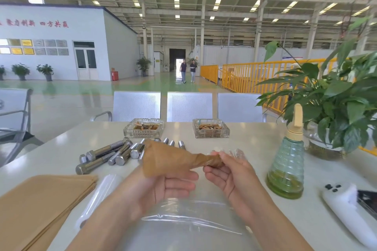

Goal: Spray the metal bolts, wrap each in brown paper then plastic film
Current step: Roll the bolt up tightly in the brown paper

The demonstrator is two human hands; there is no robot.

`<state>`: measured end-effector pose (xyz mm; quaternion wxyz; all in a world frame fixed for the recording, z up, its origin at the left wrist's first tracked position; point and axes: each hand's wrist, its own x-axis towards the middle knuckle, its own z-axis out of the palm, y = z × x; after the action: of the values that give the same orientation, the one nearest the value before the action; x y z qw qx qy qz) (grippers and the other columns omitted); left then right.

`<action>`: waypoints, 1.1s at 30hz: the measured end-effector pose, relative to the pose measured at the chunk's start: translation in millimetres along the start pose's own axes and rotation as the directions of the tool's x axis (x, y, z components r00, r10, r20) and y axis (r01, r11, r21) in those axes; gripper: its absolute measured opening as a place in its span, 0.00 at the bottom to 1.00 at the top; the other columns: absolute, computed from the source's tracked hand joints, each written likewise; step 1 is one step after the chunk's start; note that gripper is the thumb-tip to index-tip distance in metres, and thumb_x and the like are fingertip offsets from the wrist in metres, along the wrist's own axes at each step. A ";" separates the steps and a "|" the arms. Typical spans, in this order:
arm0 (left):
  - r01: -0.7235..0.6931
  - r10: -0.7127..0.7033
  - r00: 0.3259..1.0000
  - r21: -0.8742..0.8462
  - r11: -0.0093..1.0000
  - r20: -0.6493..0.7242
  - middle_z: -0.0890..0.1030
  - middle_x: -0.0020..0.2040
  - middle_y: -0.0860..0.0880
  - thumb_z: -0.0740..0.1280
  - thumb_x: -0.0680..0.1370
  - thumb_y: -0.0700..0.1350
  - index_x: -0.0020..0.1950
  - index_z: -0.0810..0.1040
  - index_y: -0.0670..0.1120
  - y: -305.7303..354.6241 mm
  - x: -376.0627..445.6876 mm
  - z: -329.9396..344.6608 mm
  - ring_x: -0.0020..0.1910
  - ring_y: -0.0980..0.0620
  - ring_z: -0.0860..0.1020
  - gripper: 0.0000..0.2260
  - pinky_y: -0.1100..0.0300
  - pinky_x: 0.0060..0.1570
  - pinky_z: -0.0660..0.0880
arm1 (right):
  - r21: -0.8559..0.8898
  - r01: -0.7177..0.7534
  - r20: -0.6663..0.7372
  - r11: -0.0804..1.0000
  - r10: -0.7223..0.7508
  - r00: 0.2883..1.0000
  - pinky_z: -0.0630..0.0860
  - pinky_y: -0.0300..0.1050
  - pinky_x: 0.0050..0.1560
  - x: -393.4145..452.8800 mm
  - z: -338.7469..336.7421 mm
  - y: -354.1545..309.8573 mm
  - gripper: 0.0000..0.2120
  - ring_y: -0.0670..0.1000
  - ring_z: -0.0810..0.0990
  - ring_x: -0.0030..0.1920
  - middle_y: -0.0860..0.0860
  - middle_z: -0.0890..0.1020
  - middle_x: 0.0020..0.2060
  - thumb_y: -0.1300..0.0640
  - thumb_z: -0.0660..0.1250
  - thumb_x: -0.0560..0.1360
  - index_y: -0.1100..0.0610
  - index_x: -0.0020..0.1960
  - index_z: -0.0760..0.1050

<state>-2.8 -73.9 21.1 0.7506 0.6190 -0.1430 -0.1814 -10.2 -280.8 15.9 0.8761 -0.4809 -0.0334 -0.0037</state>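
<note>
We hold the paper-wrapped bolt (179, 162) lying left-right: our right hand (226, 171) pinches its narrow twisted end, our left hand (163, 185) supports the loose flared end, fingers relaxed.

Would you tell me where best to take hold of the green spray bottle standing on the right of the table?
Grip the spray bottle at its narrow neck just below the beige trigger head, coming from the left. It stands upright, its ribbed body flares wide toward the base, and the plant crowds its right side.
</note>
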 end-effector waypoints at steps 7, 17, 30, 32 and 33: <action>-0.504 0.567 0.805 0.302 0.809 -0.176 0.80 0.67 0.56 0.72 0.76 0.51 0.61 0.80 0.63 -10.0 -2.6 33.1 0.63 0.56 0.80 0.15 0.53 0.58 0.81 | 0.213 -0.086 -0.056 0.973 0.100 0.993 0.83 0.43 0.32 -1.4 3.9 8.6 0.10 0.58 0.88 0.37 0.68 0.86 0.43 0.62 0.61 0.84 0.69 0.54 0.78; -0.461 0.828 0.529 0.757 0.463 -0.184 0.79 0.57 0.56 0.56 0.79 0.42 0.57 0.73 0.65 -6.4 -1.7 38.4 0.50 0.55 0.83 0.18 0.61 0.50 0.78 | 0.070 -0.084 0.011 0.994 0.083 0.996 0.84 0.43 0.38 -4.9 11.2 24.9 0.13 0.61 0.88 0.47 0.67 0.86 0.48 0.59 0.61 0.85 0.69 0.56 0.78; 0.185 0.358 0.934 0.872 -0.452 -0.012 0.81 0.50 0.51 0.40 0.71 0.79 0.50 0.73 0.56 10.3 3.7 33.4 0.53 0.47 0.82 0.34 0.54 0.39 0.64 | -0.166 -0.050 -0.010 0.985 0.049 0.999 0.84 0.45 0.41 -11.3 12.0 26.4 0.10 0.54 0.88 0.39 0.62 0.87 0.41 0.59 0.65 0.83 0.66 0.54 0.79; 0.185 0.392 0.920 0.866 -0.465 0.014 0.81 0.45 0.50 0.33 0.69 0.78 0.43 0.70 0.55 5.2 4.7 25.5 0.48 0.48 0.82 0.36 0.53 0.36 0.62 | -0.261 -0.040 0.007 0.965 0.043 0.999 0.84 0.45 0.40 -11.9 11.1 21.4 0.09 0.56 0.89 0.42 0.61 0.87 0.42 0.58 0.66 0.83 0.65 0.55 0.79; 0.182 0.410 0.912 0.871 -0.457 0.025 0.81 0.43 0.50 0.28 0.67 0.78 0.41 0.68 0.54 1.4 4.8 21.3 0.46 0.48 0.82 0.39 0.53 0.35 0.62 | -0.318 -0.026 0.019 0.948 0.034 0.999 0.84 0.44 0.39 -12.2 10.4 18.3 0.09 0.57 0.89 0.42 0.61 0.87 0.42 0.57 0.66 0.82 0.63 0.55 0.80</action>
<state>-7.8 -94.5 26.5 -0.1090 0.9536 -0.1643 0.2274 -22.3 -262.4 5.3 0.7867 -0.6162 -0.0358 0.0103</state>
